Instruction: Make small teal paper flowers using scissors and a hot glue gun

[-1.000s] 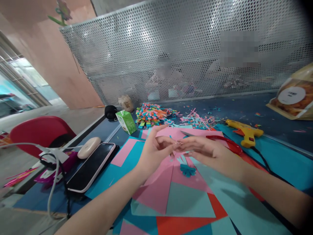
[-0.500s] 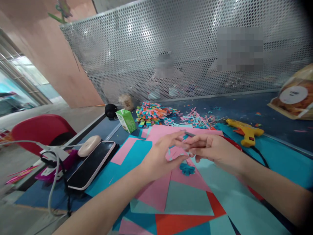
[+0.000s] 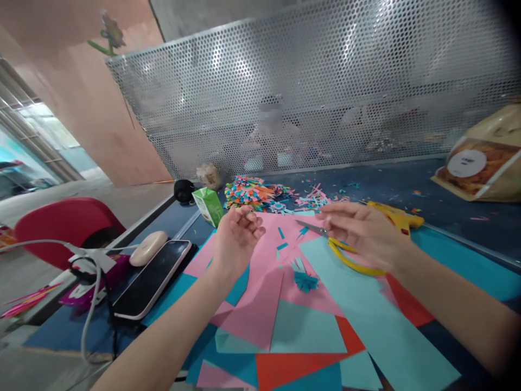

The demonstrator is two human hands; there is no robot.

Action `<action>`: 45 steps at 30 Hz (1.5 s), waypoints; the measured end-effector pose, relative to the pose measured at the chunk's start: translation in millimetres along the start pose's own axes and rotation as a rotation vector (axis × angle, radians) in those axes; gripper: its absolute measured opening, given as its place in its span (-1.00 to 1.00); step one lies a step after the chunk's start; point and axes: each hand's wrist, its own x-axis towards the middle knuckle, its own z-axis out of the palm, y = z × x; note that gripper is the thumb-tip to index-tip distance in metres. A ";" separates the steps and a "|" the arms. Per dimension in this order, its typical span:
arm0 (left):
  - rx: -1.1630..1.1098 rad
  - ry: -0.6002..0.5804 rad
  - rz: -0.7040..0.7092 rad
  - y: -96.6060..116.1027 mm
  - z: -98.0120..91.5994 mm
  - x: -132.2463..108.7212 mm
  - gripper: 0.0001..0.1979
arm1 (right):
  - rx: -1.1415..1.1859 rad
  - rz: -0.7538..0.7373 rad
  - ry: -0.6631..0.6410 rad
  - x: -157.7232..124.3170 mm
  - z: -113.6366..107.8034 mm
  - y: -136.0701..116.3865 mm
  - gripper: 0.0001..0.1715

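Observation:
My left hand (image 3: pixel 240 239) is raised over the paper, palm turned up and fingers loosely bent and apart, with nothing seen in it. My right hand (image 3: pixel 362 231) hovers over a pair of scissors (image 3: pixel 360 267) with yellow handles, its fingers stretched to the left; no finger is seen through the loops. Between the hands, a small fringed blue paper curl (image 3: pixel 305 281) rests on pink paper (image 3: pixel 264 304). Thin blue paper strips (image 3: pixel 281 246) lie behind it. Pale blue sheets (image 3: pixel 391 315) spread beneath the scissors.
Behind are a pile of fringed colourful paper (image 3: pixel 250 193), paper shreds (image 3: pixel 315 196), a green carton (image 3: pixel 208 206) and a yellow glue gun (image 3: pixel 393 215). A phone (image 3: pixel 154 279) and cables lie left. A snack bag (image 3: pixel 484 157) stands right. Perforated metal (image 3: pixel 228 108) screens a person beyond.
My hands, close together before, have moved apart: the left to the left, the right to the right. The scissors and blue strips now show between them.

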 end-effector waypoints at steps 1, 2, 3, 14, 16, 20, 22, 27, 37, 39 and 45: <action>0.009 -0.072 0.008 -2.0 3.6 -5.1 -0.76 | -0.059 0.045 -0.088 -3.3 7.3 4.8 -0.75; 0.043 -0.154 0.003 -4.3 7.4 -10.7 -0.74 | -0.122 0.106 -0.186 -7.3 15.4 10.5 -0.69; 0.084 -0.242 -0.001 -6.8 11.0 -16.4 -0.72 | -0.161 0.177 -0.294 -11.5 23.8 16.7 -0.65; 0.225 -0.605 0.049 -39.0 16.8 -43.1 -0.68 | -0.002 0.355 -0.595 -31.9 59.6 55.5 -0.83; 0.265 -0.570 0.106 -38.8 14.6 -39.5 -0.67 | -0.009 0.432 -0.619 -33.3 56.1 50.0 -0.81; 0.348 -0.505 0.209 -33.1 6.8 -27.4 -0.72 | 0.006 0.481 -0.645 -31.4 38.6 23.3 -0.82; 0.406 -0.496 0.192 -30.6 3.6 -23.2 -0.80 | 0.042 0.369 -0.488 -26.0 25.6 6.8 -0.89; 0.564 -0.757 -0.035 -32.0 4.0 -27.1 -0.63 | 0.194 0.027 -0.009 -7.5 -1.9 -17.4 -0.76; 0.570 -0.468 0.261 -26.7 2.7 -26.9 -0.94 | -0.177 0.071 -0.224 -5.9 8.5 8.3 -0.80; 0.615 -0.398 0.393 -24.0 0.8 -23.5 -0.91 | -0.190 0.101 -0.249 -7.6 11.5 12.2 -0.77; 1.030 -0.545 0.735 -30.2 -1.5 -19.9 -0.64 | -0.022 0.231 -0.263 -12.0 16.4 14.6 -0.64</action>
